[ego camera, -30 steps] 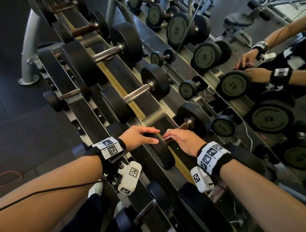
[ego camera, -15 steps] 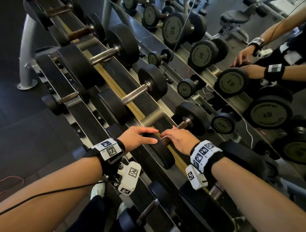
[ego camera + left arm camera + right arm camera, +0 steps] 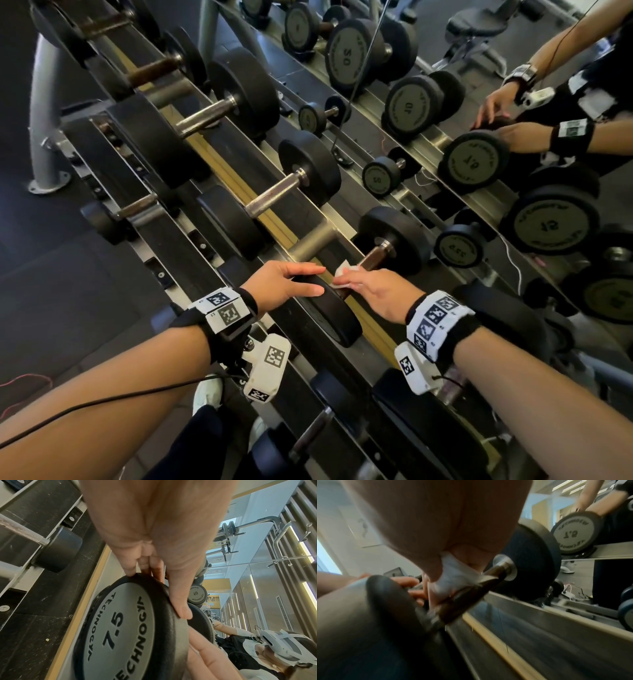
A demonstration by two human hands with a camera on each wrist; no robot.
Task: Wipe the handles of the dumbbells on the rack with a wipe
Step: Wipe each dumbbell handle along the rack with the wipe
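Note:
The 7.5 dumbbell [image 3: 329,308] lies on the rack [image 3: 164,240] in front of me. My left hand [image 3: 317,281] rests on its near black head [image 3: 120,635], fingers fairly straight across the rim, thumb [image 3: 181,609] on the other side. My right hand [image 3: 339,277] grips a white wipe [image 3: 342,269] round the dark handle [image 3: 371,257] close to that near head. The right wrist view shows the wipe [image 3: 453,577] bunched under the fingers against the handle [image 3: 471,595], with the far head [image 3: 530,561] beyond; this view is blurred.
More dumbbells [image 3: 291,192] sit further along the same tier, with smaller ones on the lower tier [image 3: 137,209]. A mirror [image 3: 479,164] behind the rack reflects the weights and my arms. A thin black cable [image 3: 102,404] runs along my left forearm.
My right hand has shifted slightly along the handle, and more of the wipe now shows at its fingertips. The left hand has stayed on the near head.

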